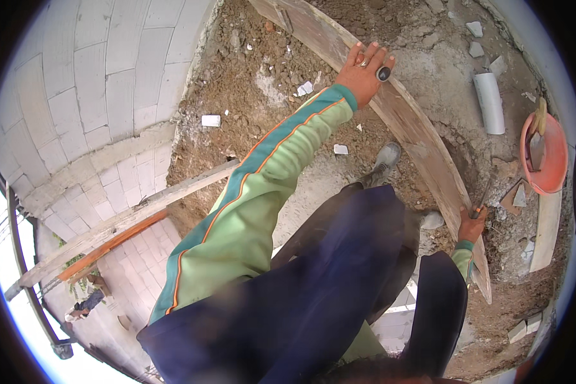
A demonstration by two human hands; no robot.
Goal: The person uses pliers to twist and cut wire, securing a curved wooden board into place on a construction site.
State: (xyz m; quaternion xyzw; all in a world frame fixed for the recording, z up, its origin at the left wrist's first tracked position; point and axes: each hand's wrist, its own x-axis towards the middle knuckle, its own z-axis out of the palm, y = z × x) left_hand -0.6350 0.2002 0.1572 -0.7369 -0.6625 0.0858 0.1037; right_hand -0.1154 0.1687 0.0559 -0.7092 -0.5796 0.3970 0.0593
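The work looks under way rather than finished: the plank (419, 141) runs aslant from 12 o'clock to 4 o'clock over rough soil (237, 89), with both hands at it and no fixing visible along it. Whether it already sits where it belongs cannot be told; letting go of it appears to be left, since neither hand is clear of it. A second board (545, 246) lies apart from it between 3 and 4 o'clock, below the orange bucket (555, 171) near 3 o'clock, and a white curved piece (489, 105) lies at 2 o'clock; no hand touches any of these. The left hand (363, 73) is at 1 o'clock, at the end of an arm stretched up from 7 o'clock, back upward, fingers fairly straight and laid over the plank; whether they grip or merely steady it, I cannot tell. The right hand (472, 225) is just past 3 o'clock, its arm closer to the body, with bent fingers at the plank's outer edge. A thin dark object shows beside those fingers, so whether they grasp it, the plank or both is unclear.
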